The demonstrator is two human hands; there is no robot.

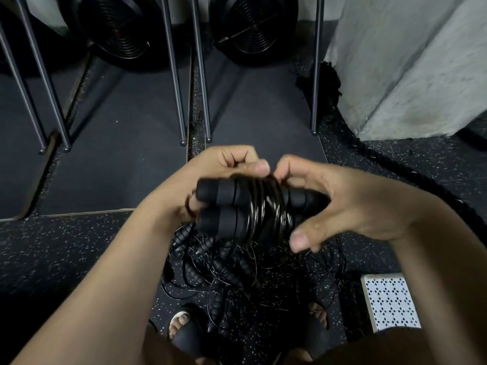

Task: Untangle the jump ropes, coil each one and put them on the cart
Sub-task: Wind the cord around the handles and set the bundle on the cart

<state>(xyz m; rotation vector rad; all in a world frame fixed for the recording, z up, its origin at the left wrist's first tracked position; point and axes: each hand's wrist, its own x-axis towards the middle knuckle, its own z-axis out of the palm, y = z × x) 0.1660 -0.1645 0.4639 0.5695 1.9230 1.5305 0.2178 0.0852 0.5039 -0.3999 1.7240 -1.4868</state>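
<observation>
Left hand point(224, 164) grips, right hand point(342, 201) cups the black foam-handled jump rope point(247, 204); its glossy coiled cable point(271, 212) looks springy: hold the handles point(216, 192).

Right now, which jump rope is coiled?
The black foam-handled rope held by left hand and right hand, cord wound around its handles; the others lie tangled on the floor.

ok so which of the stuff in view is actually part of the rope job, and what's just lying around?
Job:
- wrapped jump rope, gripped by left hand and right hand
- tangled rope pile on the floor
- no cart in view

Lying about:
- thick battle rope
- fan wheels
- metal legs
- patterned block
</observation>
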